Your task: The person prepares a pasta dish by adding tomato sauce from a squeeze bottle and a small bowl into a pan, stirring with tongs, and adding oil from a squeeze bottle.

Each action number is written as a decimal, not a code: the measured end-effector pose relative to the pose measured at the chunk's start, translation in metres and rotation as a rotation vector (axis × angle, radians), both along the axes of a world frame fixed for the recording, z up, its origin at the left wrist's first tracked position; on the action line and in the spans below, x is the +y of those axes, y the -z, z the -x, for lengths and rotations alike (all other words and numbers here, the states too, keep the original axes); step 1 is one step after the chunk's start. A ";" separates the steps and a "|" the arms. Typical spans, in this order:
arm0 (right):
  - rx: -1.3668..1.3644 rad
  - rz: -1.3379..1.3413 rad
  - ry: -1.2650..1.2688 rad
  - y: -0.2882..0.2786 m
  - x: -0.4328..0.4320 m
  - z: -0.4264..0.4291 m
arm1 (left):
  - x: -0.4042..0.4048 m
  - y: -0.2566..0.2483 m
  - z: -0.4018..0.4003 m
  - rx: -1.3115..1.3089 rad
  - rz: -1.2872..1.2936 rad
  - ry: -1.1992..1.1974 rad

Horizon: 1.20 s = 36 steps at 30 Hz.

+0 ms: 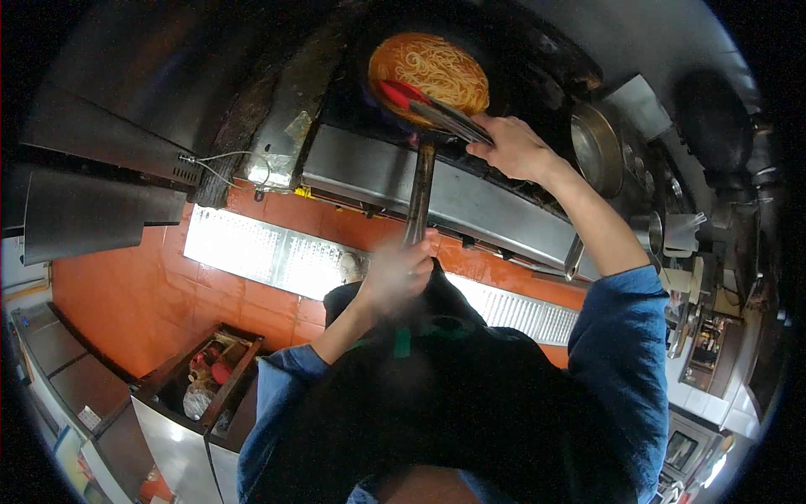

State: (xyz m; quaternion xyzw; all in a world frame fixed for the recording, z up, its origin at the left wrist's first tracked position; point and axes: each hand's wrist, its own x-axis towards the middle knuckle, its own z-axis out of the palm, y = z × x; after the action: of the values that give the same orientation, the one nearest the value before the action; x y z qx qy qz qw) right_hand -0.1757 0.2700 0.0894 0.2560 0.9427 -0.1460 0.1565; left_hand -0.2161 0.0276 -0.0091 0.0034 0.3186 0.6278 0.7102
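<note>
Spaghetti [444, 66] in an orange-red sauce fills a long-handled frying pan [422, 189] on the dark stove. Low in front of my body, my left hand [400, 271] is closed around the end of the pan's handle and looks blurred. Beside the pan's near right rim, my right hand [516, 148] grips metal tongs [456, 121] with red tips. Those tips reach over the near left side of the noodles; whether they pinch any cannot be seen. Bluish flame glows beneath the pan's left edge.
A steel ledge [371, 167] runs along the stove front. At right stands a round metal pan [595, 151], and a metal handle [573, 258] juts past the ledge. Metal grating [233, 242] crosses the orange tile floor [141, 302]. Bagged items [200, 397] fill a container at lower left.
</note>
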 end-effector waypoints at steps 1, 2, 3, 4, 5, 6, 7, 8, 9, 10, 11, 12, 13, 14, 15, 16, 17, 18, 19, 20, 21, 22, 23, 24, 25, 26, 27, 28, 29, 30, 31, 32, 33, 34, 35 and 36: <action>-0.019 -0.017 -0.010 0.000 0.000 0.000 | 0.000 -0.001 0.000 -0.027 -0.007 -0.009; -0.020 -0.018 -0.009 -0.001 0.000 -0.001 | 0.000 -0.001 0.000 -0.028 -0.008 -0.008; -0.036 -0.015 0.005 -0.002 0.000 -0.002 | 0.001 -0.001 0.001 -0.035 -0.004 -0.001; -0.051 -0.012 0.020 -0.003 0.001 -0.003 | 0.001 -0.001 0.001 -0.041 -0.001 0.006; -0.051 -0.012 0.026 -0.007 0.000 -0.005 | 0.001 -0.002 0.002 -0.041 -0.001 0.012; -0.051 -0.018 0.045 -0.015 -0.002 -0.007 | 0.001 -0.003 0.003 -0.020 0.009 0.020; -0.051 -0.024 0.064 -0.020 -0.003 -0.010 | 0.001 -0.003 0.005 0.000 0.019 0.029; -0.050 -0.027 0.068 -0.022 -0.002 -0.012 | 0.005 0.000 0.008 0.002 0.017 0.032; -0.086 -0.082 0.039 -0.024 -0.002 -0.015 | 0.011 0.003 0.012 -0.021 0.015 0.028; -0.123 -0.137 0.007 -0.027 -0.002 -0.018 | 0.016 0.006 0.016 -0.044 0.015 0.021; -0.120 -0.137 0.007 -0.025 0.007 -0.021 | 0.017 0.007 0.018 -0.042 0.015 0.021; -0.168 -0.193 0.044 -0.021 0.021 -0.027 | 0.020 0.008 0.019 -0.008 -0.006 0.017; -0.213 -0.249 0.074 -0.017 0.035 -0.031 | 0.024 0.009 0.021 0.028 -0.028 0.005; -0.221 -0.271 0.071 -0.014 0.042 -0.037 | 0.008 0.005 0.020 0.101 0.056 0.042; -0.214 -0.277 0.083 -0.010 0.047 -0.041 | -0.006 0.001 0.019 0.171 0.139 0.086; -0.189 -0.284 0.108 -0.003 0.053 -0.046 | -0.020 -0.002 0.018 0.235 0.221 0.135; -0.160 -0.293 0.134 0.003 0.058 -0.050 | -0.034 0.001 0.019 0.411 0.293 0.208; -0.108 -0.264 0.123 0.015 0.063 -0.047 | -0.034 0.000 0.019 0.423 0.297 0.213; -0.089 -0.216 0.123 0.020 0.060 -0.037 | -0.040 0.000 0.015 0.380 0.297 0.190; -0.130 -0.228 0.095 0.026 0.056 -0.031 | -0.045 -0.001 0.010 0.338 0.297 0.168; -0.161 -0.257 0.059 0.026 0.054 -0.025 | -0.039 0.005 0.011 0.342 0.300 0.165; -0.155 -0.256 0.054 0.015 0.049 -0.022 | -0.024 0.015 0.014 0.249 0.289 0.094; -0.185 -0.275 0.029 0.001 0.043 -0.021 | -0.026 0.015 0.014 0.224 0.271 0.059; -0.226 -0.296 0.011 -0.012 0.038 -0.025 | -0.026 0.015 0.013 0.195 0.250 0.035; -0.224 -0.305 0.011 -0.023 0.037 -0.032 | -0.023 0.008 0.013 0.170 0.231 0.013; -0.224 -0.317 0.032 -0.033 0.036 -0.045 | -0.039 -0.008 0.010 0.285 0.238 0.092; -0.223 -0.314 0.054 -0.036 0.036 -0.058 | -0.057 -0.020 0.005 0.402 0.257 0.174; -0.152 -0.214 0.032 -0.036 0.041 -0.064 | -0.068 -0.012 0.000 0.376 0.178 0.177; -0.150 -0.208 0.035 -0.033 0.045 -0.057 | -0.059 -0.005 0.000 0.378 0.183 0.181; -0.132 -0.239 0.054 -0.027 0.037 -0.046 | -0.048 0.000 -0.001 0.357 0.280 0.150; -0.094 -0.307 0.073 -0.033 0.033 -0.034 | -0.028 0.004 0.003 0.357 0.342 0.103; -0.028 -0.296 -0.013 -0.033 0.031 -0.033 | -0.017 0.003 0.004 0.391 0.255 0.118; -0.040 -0.324 0.011 -0.040 0.018 -0.028 | -0.008 0.004 0.007 0.425 0.177 0.117; -0.035 -0.305 0.034 -0.050 0.006 -0.031 | -0.009 0.002 0.007 0.328 0.165 0.055; -0.030 -0.285 0.057 -0.059 -0.004 -0.034 | -0.011 0.002 0.009 0.232 0.152 -0.007; 0.104 -0.360 0.020 -0.053 -0.006 -0.049 | -0.013 0.005 0.008 0.221 0.137 0.011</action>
State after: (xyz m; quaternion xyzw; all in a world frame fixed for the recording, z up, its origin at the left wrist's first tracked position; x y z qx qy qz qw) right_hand -0.1262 0.2638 0.1428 0.2812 0.9579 0.0104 0.0578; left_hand -0.2244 0.0142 -0.0142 0.0256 0.4372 0.5965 0.6726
